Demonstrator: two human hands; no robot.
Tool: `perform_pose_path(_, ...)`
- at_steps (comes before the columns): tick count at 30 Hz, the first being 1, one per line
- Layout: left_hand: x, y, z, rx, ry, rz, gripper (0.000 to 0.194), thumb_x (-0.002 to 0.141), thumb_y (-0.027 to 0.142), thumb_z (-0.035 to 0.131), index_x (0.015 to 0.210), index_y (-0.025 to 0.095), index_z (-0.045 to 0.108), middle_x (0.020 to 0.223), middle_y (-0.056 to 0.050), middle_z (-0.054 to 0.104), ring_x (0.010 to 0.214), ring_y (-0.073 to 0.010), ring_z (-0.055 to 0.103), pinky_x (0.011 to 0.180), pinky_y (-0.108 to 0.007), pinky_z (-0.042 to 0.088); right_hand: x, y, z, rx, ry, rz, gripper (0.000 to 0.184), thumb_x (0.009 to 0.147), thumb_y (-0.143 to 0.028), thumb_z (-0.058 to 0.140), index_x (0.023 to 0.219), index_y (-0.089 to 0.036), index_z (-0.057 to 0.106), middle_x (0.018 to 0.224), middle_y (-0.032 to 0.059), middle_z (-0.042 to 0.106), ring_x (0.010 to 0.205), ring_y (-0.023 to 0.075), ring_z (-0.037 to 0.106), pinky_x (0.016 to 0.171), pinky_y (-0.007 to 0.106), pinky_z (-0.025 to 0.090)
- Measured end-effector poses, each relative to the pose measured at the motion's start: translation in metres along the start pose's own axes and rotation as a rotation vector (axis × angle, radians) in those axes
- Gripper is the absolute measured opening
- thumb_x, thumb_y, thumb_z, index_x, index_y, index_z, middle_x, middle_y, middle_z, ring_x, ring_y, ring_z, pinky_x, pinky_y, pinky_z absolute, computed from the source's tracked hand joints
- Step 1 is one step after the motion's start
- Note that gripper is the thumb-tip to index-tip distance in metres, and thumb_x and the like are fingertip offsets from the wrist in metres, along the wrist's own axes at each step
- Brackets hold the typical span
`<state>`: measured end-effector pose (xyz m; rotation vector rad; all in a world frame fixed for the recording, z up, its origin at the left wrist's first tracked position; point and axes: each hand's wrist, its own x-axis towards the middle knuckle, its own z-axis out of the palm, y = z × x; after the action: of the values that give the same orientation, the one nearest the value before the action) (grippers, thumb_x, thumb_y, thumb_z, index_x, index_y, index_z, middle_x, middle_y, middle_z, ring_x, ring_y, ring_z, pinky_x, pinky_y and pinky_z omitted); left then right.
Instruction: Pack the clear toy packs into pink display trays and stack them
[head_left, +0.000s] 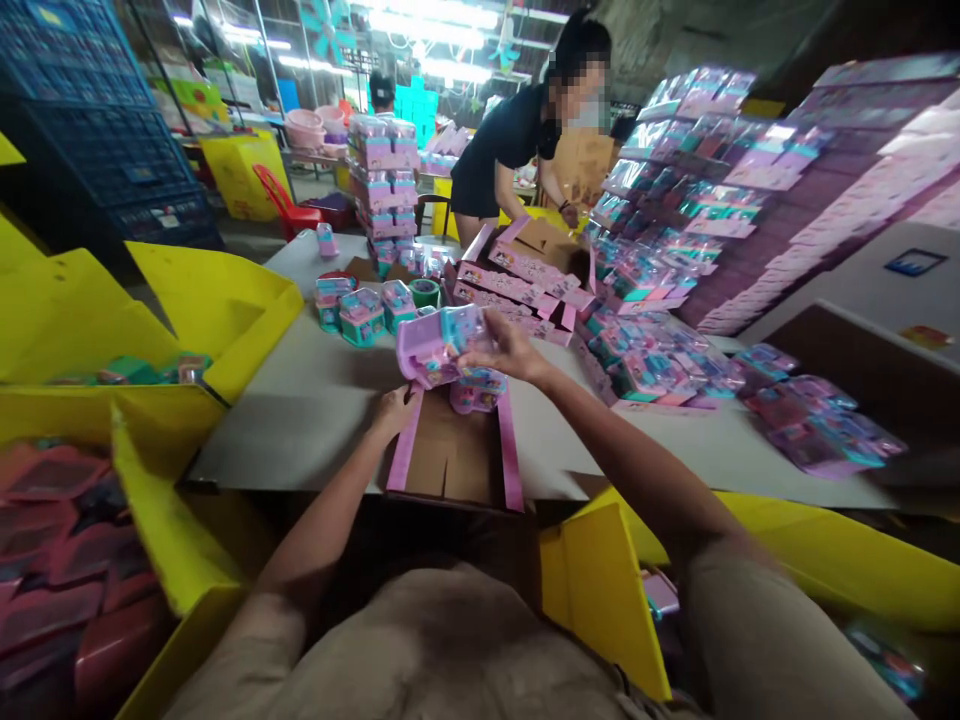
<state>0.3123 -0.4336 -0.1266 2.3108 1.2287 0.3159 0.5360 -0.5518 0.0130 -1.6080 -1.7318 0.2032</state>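
Observation:
My right hand (pixel 504 347) is closed over a pink and teal plastic toy (pixel 439 350), held just above an unfolded pink-edged cardboard box (pixel 450 455) that lies flat on the grey table (pixel 300 400). A second pink toy piece (pixel 477 392) sits under the held one at the box's far end. My left hand (pixel 395 408) rests on the box's left flap, fingers curled against the cardboard.
Several teal and pink toys (pixel 361 312) stand farther back, beside stacked pink boxes (pixel 517 285). Packaged toys (pixel 817 425) cover the right side. Yellow bins (pixel 217 300) flank the table. A person in black (pixel 510 150) bends over at the far end.

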Motion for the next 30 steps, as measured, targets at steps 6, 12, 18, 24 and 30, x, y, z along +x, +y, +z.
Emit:
perform_pose_path(6,0.009,0.003,0.006,0.046,-0.002,-0.077,0.033,0.1,0.033,0.06,0.116,0.012,0.08,0.117,-0.022,0.079,0.112,-0.0324,0.074,0.087,-0.033,0.049,0.032,0.018,0.04,-0.296,-0.226,-0.039,0.093,0.081,-0.058,0.086,0.153,-0.012,0.048,0.136,0.0209,0.069,0.121,0.036,0.069,0.101,0.045,0.054)
perform_pose_path(12,0.009,-0.005,0.003,0.004,-0.01,-0.071,0.028,0.099,0.024,0.056,0.11,0.016,0.081,0.115,-0.018,0.08,0.103,-0.0276,0.074,0.078,-0.031,0.043,0.044,0.003,0.041,-0.574,-0.512,0.03,0.09,0.089,-0.042,0.083,0.166,-0.023,0.039,0.149,0.0184,0.063,0.133,0.0377,0.064,0.107,0.047,0.05)
perform_pose_path(18,0.009,-0.01,0.002,-0.039,-0.02,-0.051,0.03,0.099,0.019,0.053,0.103,0.015,0.082,0.11,-0.018,0.081,0.096,-0.0242,0.073,0.075,-0.03,0.039,0.059,-0.001,0.047,-0.586,-0.602,0.114,0.102,0.085,-0.043,0.088,0.169,-0.022,0.034,0.151,0.0199,0.061,0.134,0.0388,0.063,0.109,0.047,0.051)
perform_pose_path(24,0.01,-0.014,0.004,-0.101,-0.005,-0.049,0.037,0.104,0.02,0.047,0.114,0.014,0.082,0.115,-0.016,0.081,0.103,-0.0236,0.073,0.081,-0.028,0.043,0.051,0.011,0.043,-0.609,-0.622,0.082,0.101,0.086,-0.044,0.087,0.17,-0.028,0.033,0.145,0.0161,0.066,0.126,0.0358,0.067,0.102,0.041,0.052)
perform_pose_path(30,0.009,-0.011,0.012,-0.11,0.002,-0.079,0.032,0.1,0.019,0.052,0.113,0.014,0.081,0.114,-0.019,0.08,0.104,-0.0274,0.074,0.083,-0.03,0.045,0.048,0.01,0.063,-0.669,-0.639,0.023,0.092,0.093,-0.048,0.078,0.169,-0.019,0.035,0.14,0.022,0.066,0.124,0.0364,0.067,0.103,0.04,0.049)
